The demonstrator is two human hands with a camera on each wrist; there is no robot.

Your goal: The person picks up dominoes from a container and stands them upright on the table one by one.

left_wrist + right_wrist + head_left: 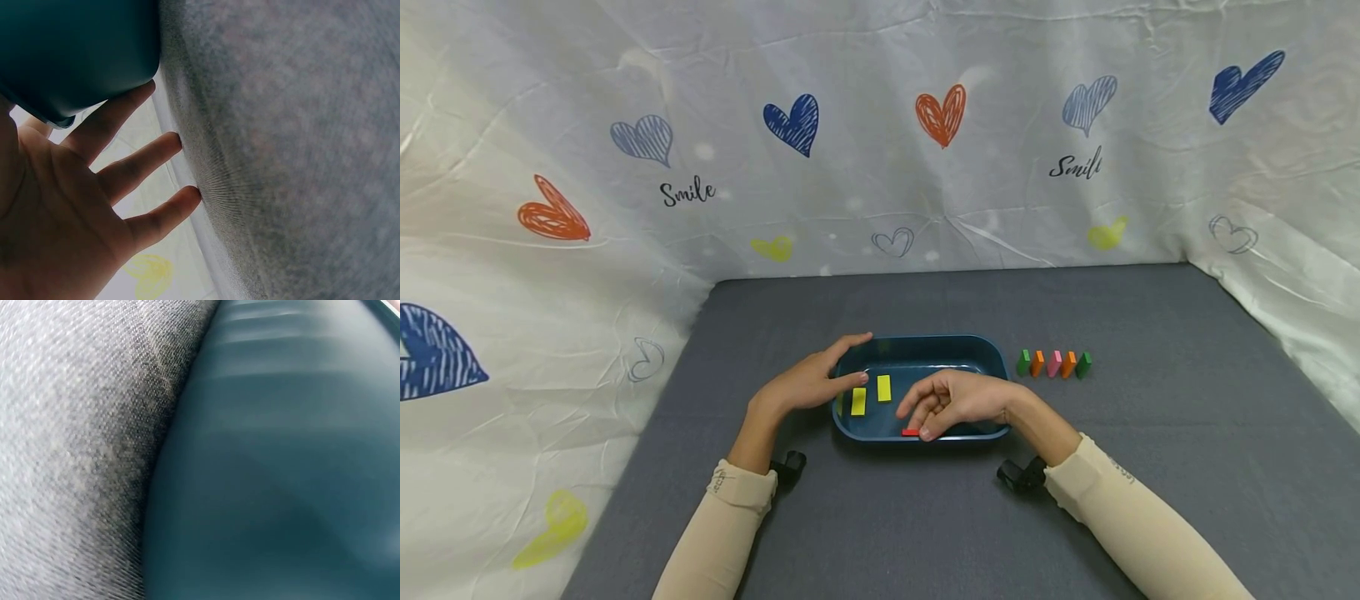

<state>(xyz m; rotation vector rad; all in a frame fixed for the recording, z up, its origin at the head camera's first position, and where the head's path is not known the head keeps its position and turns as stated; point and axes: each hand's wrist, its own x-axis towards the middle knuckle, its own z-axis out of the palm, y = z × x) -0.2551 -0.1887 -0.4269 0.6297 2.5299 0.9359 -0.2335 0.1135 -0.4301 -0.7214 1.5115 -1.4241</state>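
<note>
A dark teal tray [940, 352] lies on the table, its outer wall [281, 462] filling much of the right wrist view. Over its left end is my left hand [808, 380], thumb across the rim. In the left wrist view, this hand [69, 200] has its fingers spread and nearly straight, one fingertip against the tray's wall. My right hand [958, 397] reaches inside and pinches a small red domino block [910, 432] by the near wall. Two yellow domino blocks [859, 402] lie at the tray's left side. The right hand is hidden in its own wrist view.
Right of the tray, a short row of upright domino blocks [1056, 363] in green, orange and pink stands on the grey tablecloth [880, 517]. A white curtain [865, 183] printed with hearts hangs behind and at both sides.
</note>
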